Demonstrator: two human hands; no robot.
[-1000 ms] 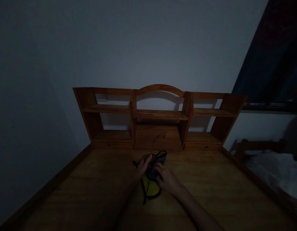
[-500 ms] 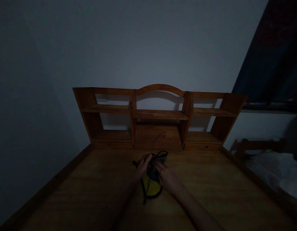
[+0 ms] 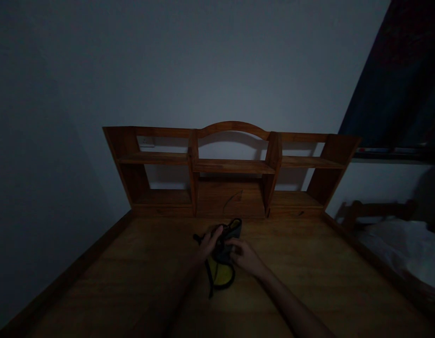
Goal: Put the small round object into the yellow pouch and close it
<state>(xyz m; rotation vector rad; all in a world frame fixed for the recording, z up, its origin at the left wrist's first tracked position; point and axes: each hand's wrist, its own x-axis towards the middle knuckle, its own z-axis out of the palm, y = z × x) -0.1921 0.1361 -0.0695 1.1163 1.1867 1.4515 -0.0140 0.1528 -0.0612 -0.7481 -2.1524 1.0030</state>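
A dark grey and yellow cloth item [image 3: 222, 275] with black edging lies folded on the wooden bed or table surface; its exact kind is hard to tell in the dim light. My left hand [image 3: 209, 243] lies over its left upper part, fingers closed on the cloth. From the right, my right hand [image 3: 248, 257] reaches in with bent fingers that pinch at the grey middle part, though the fingertips are partly in shadow. A looped black edge stands up beyond the hands, and the yellow part spreads out below them with a dark strap end at its left.
Behind the hands stands a wooden shelf unit [image 3: 233, 166] with open compartments against the pale wall [image 3: 217, 61]. Raised wooden rails [image 3: 94, 251] border the surface [image 3: 133, 281]. To the right are a white plastic-looking bundle [image 3: 400, 249] and a dark curtain [image 3: 389, 94].
My right hand has drawn back slightly to the right and its fingers are more bent. The looped upper part of the cloth has shifted a little left. My left hand stays in place.
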